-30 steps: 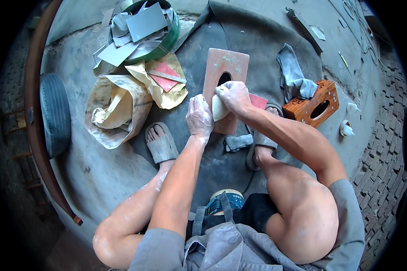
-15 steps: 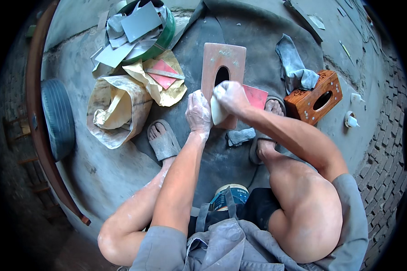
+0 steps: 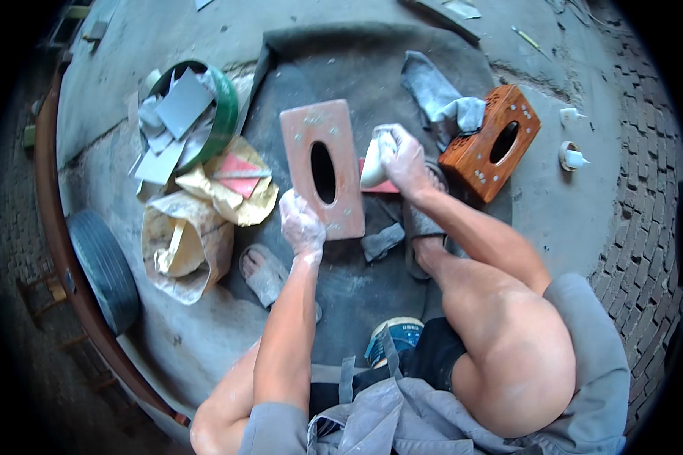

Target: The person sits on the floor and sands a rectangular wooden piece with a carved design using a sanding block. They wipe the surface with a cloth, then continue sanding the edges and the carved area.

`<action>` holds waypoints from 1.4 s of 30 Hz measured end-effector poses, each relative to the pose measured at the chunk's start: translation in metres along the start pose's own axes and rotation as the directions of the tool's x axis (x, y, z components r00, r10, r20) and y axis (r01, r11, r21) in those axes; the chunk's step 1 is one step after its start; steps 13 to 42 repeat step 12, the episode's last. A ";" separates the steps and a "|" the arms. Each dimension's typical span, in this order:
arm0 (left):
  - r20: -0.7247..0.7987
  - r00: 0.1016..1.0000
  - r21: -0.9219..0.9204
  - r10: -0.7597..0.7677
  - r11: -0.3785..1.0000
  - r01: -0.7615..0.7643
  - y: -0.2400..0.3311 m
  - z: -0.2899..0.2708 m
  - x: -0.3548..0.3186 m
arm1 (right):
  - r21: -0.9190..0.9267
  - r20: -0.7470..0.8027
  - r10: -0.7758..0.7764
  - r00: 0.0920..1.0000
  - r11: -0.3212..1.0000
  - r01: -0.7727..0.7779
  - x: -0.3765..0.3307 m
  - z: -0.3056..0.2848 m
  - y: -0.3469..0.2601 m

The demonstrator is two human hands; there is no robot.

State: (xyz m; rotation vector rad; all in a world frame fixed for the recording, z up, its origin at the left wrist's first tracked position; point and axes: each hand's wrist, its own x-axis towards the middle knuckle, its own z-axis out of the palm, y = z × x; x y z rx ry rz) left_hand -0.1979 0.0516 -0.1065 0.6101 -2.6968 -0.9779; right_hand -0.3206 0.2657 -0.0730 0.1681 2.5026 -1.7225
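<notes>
A dusty pinkish wooden tissue box (image 3: 343,165) with a dark oval slot and small pale inlays lies in the middle, slightly tilted. My left hand (image 3: 302,221) is closed at its lower left edge, whitened with dust, and grips it there. My right hand (image 3: 408,163) is off the box, to its right, closed on a folded pale sheet (image 3: 376,168) that looks like sandpaper. Partly under that hand lies a red sheet (image 3: 385,187). A crumpled grey cloth (image 3: 383,241) rests by the box's lower right corner.
A glossy brown tissue box (image 3: 472,164) stands at right, a blue-grey cloth (image 3: 442,98) against it. Small white bottles (image 3: 574,158) lie beyond. At left are a green tub (image 3: 226,114) of grey sheets, an open paper sack (image 3: 214,265) and a tyre (image 3: 105,262).
My right hand has lifted off the box with the pale sheet and moved right. The whole slot now shows. The view has shifted, and my left hand stays at the box's edge.
</notes>
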 end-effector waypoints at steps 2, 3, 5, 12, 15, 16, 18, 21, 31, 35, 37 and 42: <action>-0.019 1.000 0.007 -0.003 1.000 0.004 -0.006 0.000 -0.002 | -0.016 -0.016 0.034 0.999 0.999 -0.034 0.001 0.002 0.009; -0.023 1.000 0.014 -0.020 1.000 0.020 -0.004 -0.003 -0.004 | -0.055 -0.021 0.021 1.000 0.998 -0.022 0.002 0.001 0.012; -0.030 0.998 0.155 0.057 0.987 -0.052 -0.015 -0.013 -0.006 | -0.099 0.062 0.018 0.998 0.995 -0.012 0.004 -0.002 0.008; -0.022 0.998 0.105 -0.059 0.993 0.061 -0.014 -0.005 -0.002 | 0.135 0.139 0.114 0.984 0.982 -0.133 0.050 -0.004 0.075; -0.022 0.998 0.105 -0.059 0.993 0.061 -0.014 -0.005 -0.002 | 0.135 0.139 0.114 0.984 0.982 -0.133 0.050 -0.004 0.075; -0.022 0.998 0.105 -0.059 0.993 0.061 -0.014 -0.005 -0.002 | 0.135 0.139 0.114 0.984 0.982 -0.133 0.050 -0.004 0.075; -0.022 0.998 0.105 -0.059 0.993 0.061 -0.014 -0.005 -0.002 | 0.135 0.139 0.114 0.984 0.982 -0.133 0.050 -0.004 0.075; -0.022 0.998 0.105 -0.059 0.993 0.061 -0.014 -0.005 -0.002 | 0.135 0.139 0.114 0.984 0.982 -0.133 0.050 -0.004 0.075; -0.022 0.998 0.105 -0.059 0.993 0.061 -0.014 -0.005 -0.002 | 0.135 0.139 0.114 0.984 0.982 -0.133 0.050 -0.004 0.075; -0.022 0.998 0.105 -0.059 0.993 0.061 -0.014 -0.005 -0.002 | 0.135 0.139 0.114 0.984 0.982 -0.133 0.050 -0.004 0.075; -0.022 0.998 0.105 -0.059 0.993 0.061 -0.014 -0.005 -0.002 | 0.135 0.139 0.114 0.984 0.982 -0.133 0.050 -0.004 0.075; -0.022 0.998 0.105 -0.059 0.993 0.061 -0.014 -0.005 -0.002 | 0.135 0.139 0.114 0.984 0.982 -0.133 0.050 -0.004 0.075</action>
